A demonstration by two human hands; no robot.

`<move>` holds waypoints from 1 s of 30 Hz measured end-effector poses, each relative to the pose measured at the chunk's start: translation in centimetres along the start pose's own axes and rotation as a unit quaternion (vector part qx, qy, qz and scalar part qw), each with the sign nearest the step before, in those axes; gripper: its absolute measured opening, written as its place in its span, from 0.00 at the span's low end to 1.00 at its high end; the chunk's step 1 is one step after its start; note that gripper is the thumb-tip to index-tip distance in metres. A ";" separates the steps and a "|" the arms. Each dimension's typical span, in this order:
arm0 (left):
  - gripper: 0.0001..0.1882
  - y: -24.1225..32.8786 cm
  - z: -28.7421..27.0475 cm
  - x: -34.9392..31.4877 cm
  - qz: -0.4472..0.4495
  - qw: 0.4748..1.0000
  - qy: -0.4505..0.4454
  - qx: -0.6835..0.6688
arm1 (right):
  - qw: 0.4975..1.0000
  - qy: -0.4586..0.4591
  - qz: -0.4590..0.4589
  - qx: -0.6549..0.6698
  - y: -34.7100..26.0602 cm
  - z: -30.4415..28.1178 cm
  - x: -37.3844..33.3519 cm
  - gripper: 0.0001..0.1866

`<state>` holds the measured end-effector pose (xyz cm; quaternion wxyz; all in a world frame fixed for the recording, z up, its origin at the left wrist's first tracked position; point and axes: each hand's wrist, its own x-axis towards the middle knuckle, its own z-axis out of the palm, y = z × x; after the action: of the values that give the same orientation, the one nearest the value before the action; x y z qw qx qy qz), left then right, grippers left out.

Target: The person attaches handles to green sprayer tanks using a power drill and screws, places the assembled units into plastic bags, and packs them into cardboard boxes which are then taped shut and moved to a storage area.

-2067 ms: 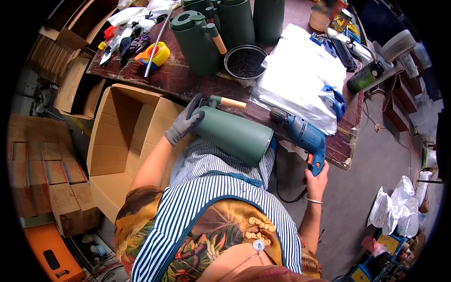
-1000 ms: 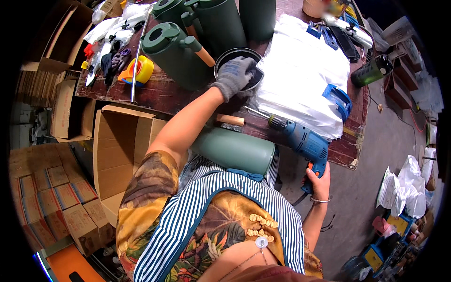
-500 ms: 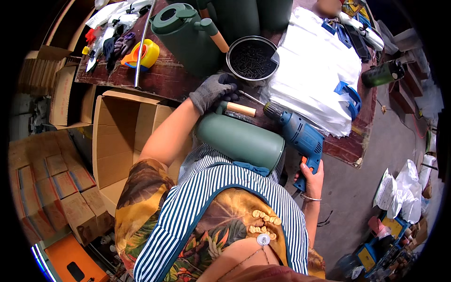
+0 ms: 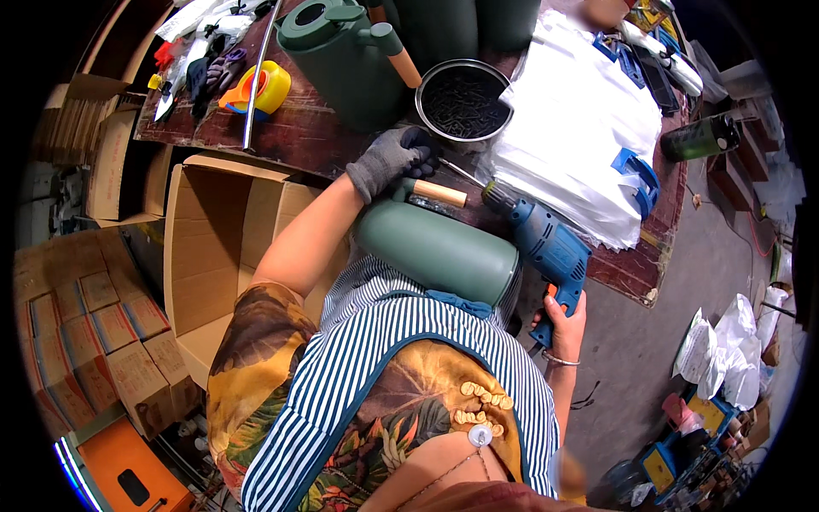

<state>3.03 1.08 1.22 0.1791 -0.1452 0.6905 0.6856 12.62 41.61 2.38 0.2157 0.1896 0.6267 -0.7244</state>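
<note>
My right hand (image 4: 565, 326) grips a blue electric drill (image 4: 553, 246) by its handle, a finger near the orange trigger. The drill's long thin bit (image 4: 461, 172) points up and left to the fingertips of my left hand (image 4: 392, 160). That hand wears a dark grey glove; its fingers are pinched together beside the bit's tip, and whatever they hold is hidden. A dark green jug (image 4: 437, 249) lies on its side against my lap and the table edge. Its handle with a light wooden grip (image 4: 439, 194) faces up, just below my left hand.
A metal bowl (image 4: 465, 140) of dark screws stands beyond my left hand. Upright green jugs (image 4: 345, 81) are behind it. White sheets (image 4: 572, 136) with a blue clip-like piece (image 4: 638, 183) cover the right side. An open cardboard box (image 4: 205, 256) stands left, a green bottle (image 4: 699, 138) far right.
The view has shifted slightly. Both hands, the drill and the lying jug keep nearly the same places relative to each other.
</note>
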 end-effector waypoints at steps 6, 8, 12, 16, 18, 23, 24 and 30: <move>0.08 0.4 0.7 -0.4 0.193 0.917 0.110 0.331 | 1.000 -0.001 -0.005 -0.003 0.0 0.0 0.1 0.22; 0.09 1.1 1.1 -0.7 0.100 0.971 0.081 0.204 | 1.000 -0.002 -0.010 -0.006 0.1 0.0 0.1 0.22; 0.09 1.3 1.4 -0.6 0.004 0.995 0.066 0.070 | 1.000 0.004 -0.007 -0.013 -0.1 0.1 0.0 0.22; 0.11 -0.1 1.0 -0.5 0.118 0.959 0.092 0.242 | 0.999 -0.019 0.024 0.023 0.3 -0.6 0.5 0.20; 0.15 -1.7 0.4 -0.1 0.115 0.985 0.050 0.119 | 0.992 -0.027 0.079 0.094 0.3 -1.0 1.2 0.21; 0.21 -0.8 1.4 -3.3 0.240 0.883 0.196 0.353 | 0.985 -0.022 0.102 0.134 0.8 -2.8 1.0 0.25; 0.21 -0.8 1.6 -4.3 0.250 0.873 0.113 0.404 | 0.981 -0.017 0.124 0.148 0.8 -4.3 0.8 0.25; 0.22 -0.8 0.8 -4.4 0.209 0.877 -0.009 0.433 | 0.971 -0.022 0.195 0.136 -2.6 -12.1 0.1 0.27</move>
<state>7.36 1.71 2.46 0.0824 0.1009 0.9310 0.3409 11.19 53.88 2.77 0.3387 0.3196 0.4680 -0.7511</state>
